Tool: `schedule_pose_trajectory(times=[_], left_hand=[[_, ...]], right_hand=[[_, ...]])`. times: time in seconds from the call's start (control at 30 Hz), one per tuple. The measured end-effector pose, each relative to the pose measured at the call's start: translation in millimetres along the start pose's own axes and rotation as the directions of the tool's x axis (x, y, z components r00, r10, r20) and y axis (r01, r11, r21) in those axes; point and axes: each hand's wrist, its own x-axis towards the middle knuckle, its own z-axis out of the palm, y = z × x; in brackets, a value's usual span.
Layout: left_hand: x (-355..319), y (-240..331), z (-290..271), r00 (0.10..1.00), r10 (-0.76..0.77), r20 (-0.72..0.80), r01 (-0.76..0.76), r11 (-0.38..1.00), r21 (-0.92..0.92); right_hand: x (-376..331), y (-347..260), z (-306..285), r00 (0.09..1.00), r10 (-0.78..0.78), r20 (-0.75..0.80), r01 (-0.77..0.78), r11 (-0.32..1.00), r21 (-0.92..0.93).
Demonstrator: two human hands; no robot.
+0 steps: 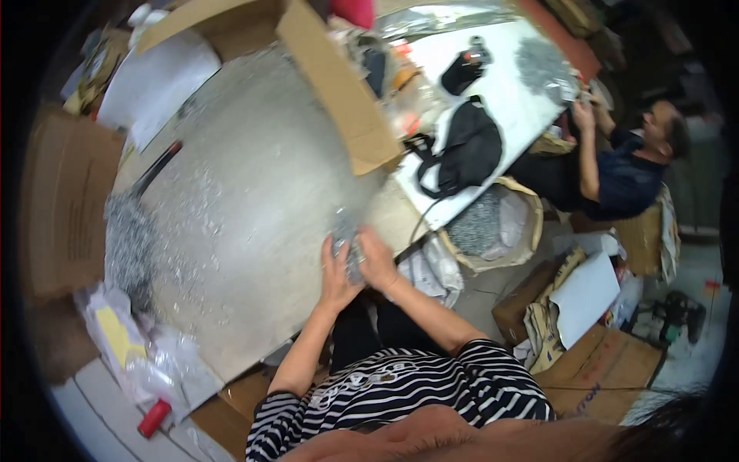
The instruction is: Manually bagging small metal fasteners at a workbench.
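Holds both bare forearms (309, 343) angled forward and inward with elbows (471, 337) bent, with left hand (337, 285) and right hand (377, 264) close together ahead of the torso (408, 389), left fingers (328, 251) directed forward, right fingers (366, 237) curved toward the left hand.

Lighting was uneven: white table (504, 77) at upper right read bright, grey tabletop (265, 181) had a soft sheen mid-frame, right edge ran dim. Clear plastic (165, 366) at lower left threw small highlights. Left hand (336, 283) and right hand (377, 263) looked soft. Fisheye bent straight edges; corners went black.
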Motion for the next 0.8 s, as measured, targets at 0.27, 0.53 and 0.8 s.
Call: schedule_pose_trajectory(times=[0.27,0.53,0.8], left_hand=[[14.7,94.1,-8.8,0.992,0.060,-0.112,-0.057,0.998,0.025],[59.0,213.1,92.2,0.978,0.174,-0.119,-0.161,0.981,0.111],[94.2,334.9,230.8,0.978,0.202,-0.054,-0.197,0.976,0.089]], right_hand=[[-2.2,-38.0,-90.7,0.987,-0.155,-0.042,0.158,0.985,0.069],[-19.0,33.8,-244.2,0.941,-0.267,-0.207,0.286,0.956,0.067],[-55.6,141.3,-393.1,0.959,-0.207,-0.194,0.223,0.973,0.065]])
